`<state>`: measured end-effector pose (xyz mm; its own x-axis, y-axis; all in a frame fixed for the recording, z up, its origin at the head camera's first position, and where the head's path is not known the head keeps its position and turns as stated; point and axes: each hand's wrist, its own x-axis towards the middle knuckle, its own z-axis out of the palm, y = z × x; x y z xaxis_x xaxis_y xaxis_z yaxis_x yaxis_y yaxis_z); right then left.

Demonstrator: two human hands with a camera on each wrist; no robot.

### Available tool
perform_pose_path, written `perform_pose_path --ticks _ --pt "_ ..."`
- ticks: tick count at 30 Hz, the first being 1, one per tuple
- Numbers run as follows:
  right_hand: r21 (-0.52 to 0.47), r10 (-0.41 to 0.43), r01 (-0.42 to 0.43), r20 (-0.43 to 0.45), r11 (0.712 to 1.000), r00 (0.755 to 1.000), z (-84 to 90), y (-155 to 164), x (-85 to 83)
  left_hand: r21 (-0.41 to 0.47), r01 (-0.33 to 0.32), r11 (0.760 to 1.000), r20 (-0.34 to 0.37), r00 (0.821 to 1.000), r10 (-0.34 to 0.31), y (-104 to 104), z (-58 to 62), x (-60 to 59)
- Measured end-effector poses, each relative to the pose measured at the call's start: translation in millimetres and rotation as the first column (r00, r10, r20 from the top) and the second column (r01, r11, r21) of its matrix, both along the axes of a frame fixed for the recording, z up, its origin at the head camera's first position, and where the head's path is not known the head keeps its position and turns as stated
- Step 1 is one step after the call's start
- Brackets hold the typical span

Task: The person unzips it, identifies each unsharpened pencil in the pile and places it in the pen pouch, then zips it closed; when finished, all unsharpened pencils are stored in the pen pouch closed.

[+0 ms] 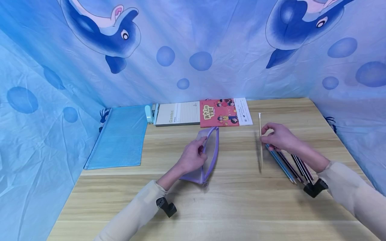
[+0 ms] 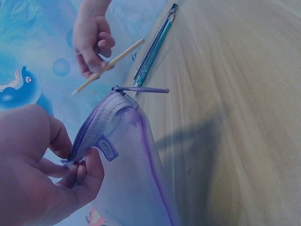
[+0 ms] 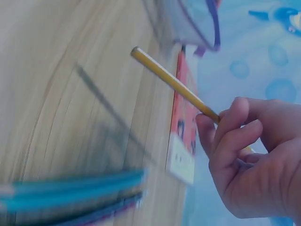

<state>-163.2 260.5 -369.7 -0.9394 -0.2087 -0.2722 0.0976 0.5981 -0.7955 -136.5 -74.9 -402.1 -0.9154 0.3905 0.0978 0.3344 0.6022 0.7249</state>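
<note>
My left hand [image 1: 192, 156] pinches the rim of a see-through purple mesh zip pouch [image 2: 129, 165], whose mouth gapes toward the right. A small label sits by its zipper in the left wrist view. Between thumb and fingers of my right hand [image 1: 281, 137] is a slim yellow pencil [image 3: 171, 80], held above the table with its shadow below. Beneath that hand and wrist lie several pencils, among them blue pencils [image 1: 281, 164] and dark striped ones [image 1: 301, 167], partly covered by the arm.
A blue mesh folder [image 1: 119, 137] lies at the back left. Beside it along the back edge are a light-blue stapler [image 1: 149, 114], a Gambit notebook [image 1: 178, 113] and a red booklet [image 1: 218, 113] over a white one. A dolphin-printed curtain [image 1: 187, 40] surrounds the wooden table.
</note>
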Motion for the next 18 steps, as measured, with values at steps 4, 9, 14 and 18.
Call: perform_pose_path --ticks 4,9,14,18 --pt "-0.121 -0.027 0.033 0.045 0.992 0.999 1.8 -21.0 1.3 -0.007 0.0 1.0 -0.008 1.0 0.0 0.3 -0.2 -0.9" --pt "-0.228 -0.048 0.064 0.074 0.971 0.996 0.0 -49.5 3.4 -0.005 -0.011 1.0 0.002 1.0 0.011 0.3 -1.4 -1.7" --pt "-0.323 -0.047 0.076 0.097 0.943 0.994 -6.8 -77.6 5.7 -0.003 -0.011 1.0 0.007 1.0 0.011 0.9 -1.9 -2.0" --pt "-0.37 -0.047 0.094 0.135 0.924 0.99 -11.0 -98.5 7.8 0.003 -0.01 1.0 0.001 1.0 0.01 1.7 -1.7 -1.7"
